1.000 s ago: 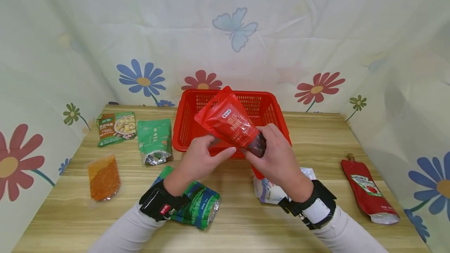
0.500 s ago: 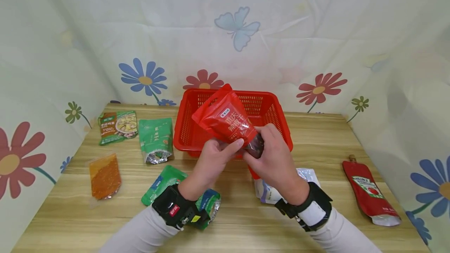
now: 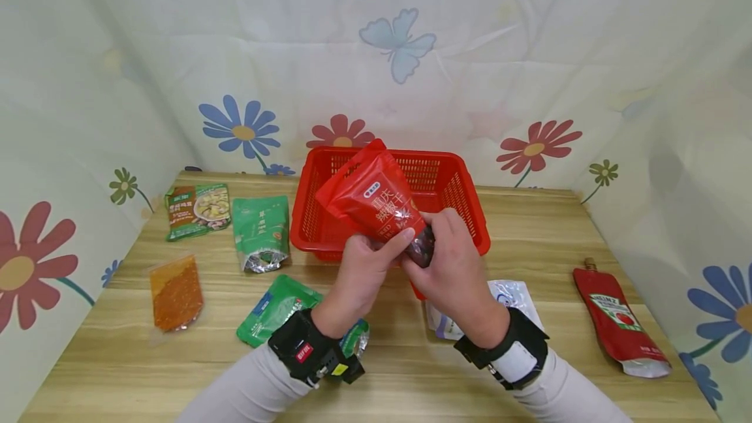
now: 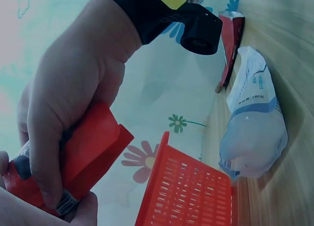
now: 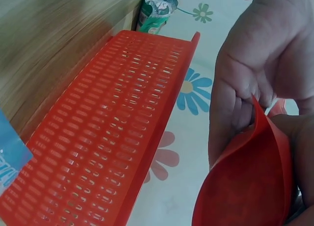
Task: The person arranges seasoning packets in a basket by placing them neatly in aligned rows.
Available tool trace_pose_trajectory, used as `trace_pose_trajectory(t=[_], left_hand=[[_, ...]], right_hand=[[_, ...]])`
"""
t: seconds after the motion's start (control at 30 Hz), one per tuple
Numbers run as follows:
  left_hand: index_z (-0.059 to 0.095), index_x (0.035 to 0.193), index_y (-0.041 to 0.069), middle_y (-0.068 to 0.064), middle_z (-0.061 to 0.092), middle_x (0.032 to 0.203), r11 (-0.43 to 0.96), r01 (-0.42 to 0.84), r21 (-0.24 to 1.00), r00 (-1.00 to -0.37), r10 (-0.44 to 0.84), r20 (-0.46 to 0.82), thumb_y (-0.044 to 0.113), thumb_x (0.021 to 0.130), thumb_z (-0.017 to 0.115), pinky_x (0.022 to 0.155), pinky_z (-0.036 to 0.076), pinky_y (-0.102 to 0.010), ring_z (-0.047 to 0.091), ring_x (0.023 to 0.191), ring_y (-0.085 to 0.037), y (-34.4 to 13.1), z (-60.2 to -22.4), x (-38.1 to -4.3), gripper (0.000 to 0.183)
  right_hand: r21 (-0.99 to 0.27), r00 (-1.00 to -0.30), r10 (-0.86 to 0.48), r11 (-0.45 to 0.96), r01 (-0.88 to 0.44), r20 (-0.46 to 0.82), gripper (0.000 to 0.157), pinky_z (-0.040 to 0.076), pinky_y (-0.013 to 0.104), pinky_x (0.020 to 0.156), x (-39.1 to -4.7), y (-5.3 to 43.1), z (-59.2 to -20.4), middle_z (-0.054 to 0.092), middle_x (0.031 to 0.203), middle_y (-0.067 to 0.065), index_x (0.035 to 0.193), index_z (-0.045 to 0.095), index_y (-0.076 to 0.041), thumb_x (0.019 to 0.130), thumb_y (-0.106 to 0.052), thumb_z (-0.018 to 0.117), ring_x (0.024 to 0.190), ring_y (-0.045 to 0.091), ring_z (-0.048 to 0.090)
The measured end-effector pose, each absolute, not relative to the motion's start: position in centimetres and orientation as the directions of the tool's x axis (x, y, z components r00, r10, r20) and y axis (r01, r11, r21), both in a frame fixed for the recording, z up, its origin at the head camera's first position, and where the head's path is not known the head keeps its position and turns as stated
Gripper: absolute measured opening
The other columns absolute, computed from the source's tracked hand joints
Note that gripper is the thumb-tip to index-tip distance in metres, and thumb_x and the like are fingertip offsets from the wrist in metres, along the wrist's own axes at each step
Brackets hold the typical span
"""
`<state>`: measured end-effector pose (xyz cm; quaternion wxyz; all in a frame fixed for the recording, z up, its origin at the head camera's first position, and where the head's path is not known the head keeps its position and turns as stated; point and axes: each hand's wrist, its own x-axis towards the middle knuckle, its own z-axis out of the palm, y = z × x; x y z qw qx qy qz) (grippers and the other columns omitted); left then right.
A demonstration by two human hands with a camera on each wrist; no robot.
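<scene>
A red pouch of dried chillies (image 3: 382, 198) is held tilted over the front of the red basket (image 3: 458, 162), its top end toward the upper left. My left hand (image 3: 364, 273) grips its near left side, thumb on the printed face, other fingers hidden beneath. At the clear lower end, my right hand (image 3: 449, 266) holds the pouch with curled fingers. The left wrist view shows fingers around the red pouch (image 4: 93, 152) beside the basket (image 4: 186, 191). In the right wrist view, the pouch (image 5: 240, 196) bulges near the camera, alongside the basket's slotted wall (image 5: 108, 123).
Left on the wooden table lie a brown-green packet (image 3: 197, 212), a green pouch (image 3: 261, 234), an orange pouch (image 3: 176, 296) and another green pouch (image 3: 279, 309) by my left wrist. A white pouch (image 3: 517, 296) is by my right forearm; a ketchup pouch (image 3: 619, 318) lies far right.
My left hand has moved right and its thumb has come down onto the pouch's face. The pouch and my right hand have shifted slightly left.
</scene>
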<state>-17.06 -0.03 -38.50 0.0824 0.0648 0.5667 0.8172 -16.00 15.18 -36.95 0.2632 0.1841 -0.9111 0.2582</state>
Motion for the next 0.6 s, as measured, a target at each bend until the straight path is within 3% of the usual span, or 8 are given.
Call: trace_pose_trajectory(t=[0.6], left_hand=[[0.048, 0.139, 0.021, 0.001, 0.061, 0.137, -0.367, -0.032, 0.93, -0.995, 0.103, 0.007, 0.028, 0.092, 0.078, 0.103, 0.055, -0.034, 0.057, 0.128, -0.02, 0.52, -38.61, -16.86, 0.056]], right_hand=[[-0.336, -0.773, -0.192, 0.818, -0.466, 0.604, 0.068, 0.059, 0.04, 0.084, -15.47, 14.2, -37.11, 0.057, 0.106, 0.012, 0.124, 0.054, -0.002, 0.074, -0.026, 0.093, 0.101, 0.025, 0.055]])
